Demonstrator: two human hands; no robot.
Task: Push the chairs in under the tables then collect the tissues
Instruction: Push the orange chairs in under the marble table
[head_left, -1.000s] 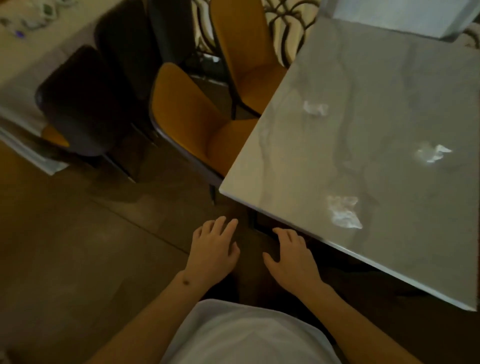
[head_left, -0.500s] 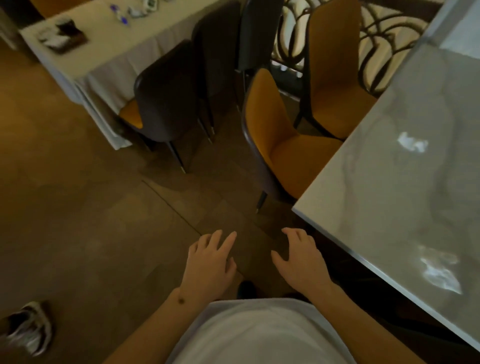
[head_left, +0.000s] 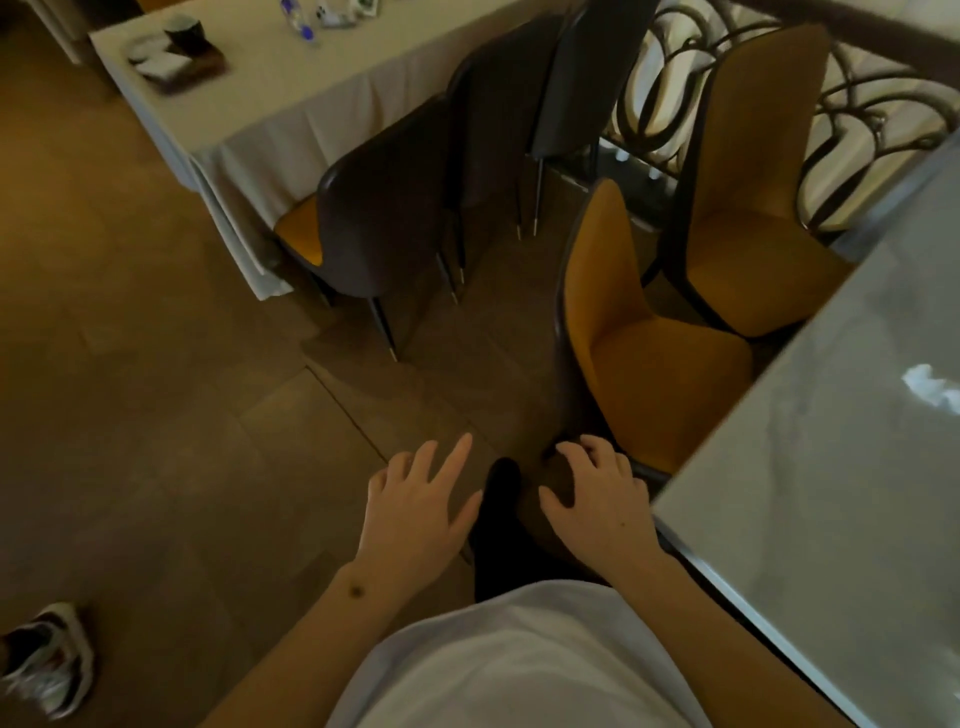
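Two hands hang empty over the floor, so the chair-pushing step is the one in hand, with the tissues still to come.

Far left, a shoe (head_left: 49, 657) sits at the frame edge on the brown floor (head_left: 130, 415). Above it, the cloth-covered desk (head_left: 270, 104) carries a small dark tray (head_left: 179, 60) with folded white things on it; whether those are tissues I cannot tell. Three dark-backed chairs stand along that desk, and the nearest dark chair (head_left: 379, 208) has its orange seat partly under the cloth, so it looks close to tucked.

At centre the left hand (head_left: 415, 509) is spread wide, fingers apart, holding nothing. Just to its right the right hand (head_left: 597, 504) is loosely curled, also with an empty grip, near the bottom edge of the near orange chair (head_left: 639, 353) but apparently not touching it.

That chair stands angled out from the marble desk (head_left: 831, 493), its seat mostly clear of the desk edge. Behind it the far orange chair (head_left: 748, 208) is likewise pulled out, in front of a curled metal railing (head_left: 857, 104). One crumpled tissue (head_left: 930, 392) lies on the marble desk at the right edge.

My judgement: the next move calls for both hands to take the curved back of the near orange chair and slide it squarely under the marble desk, then do the same with the far one, before reaching for the tissue.
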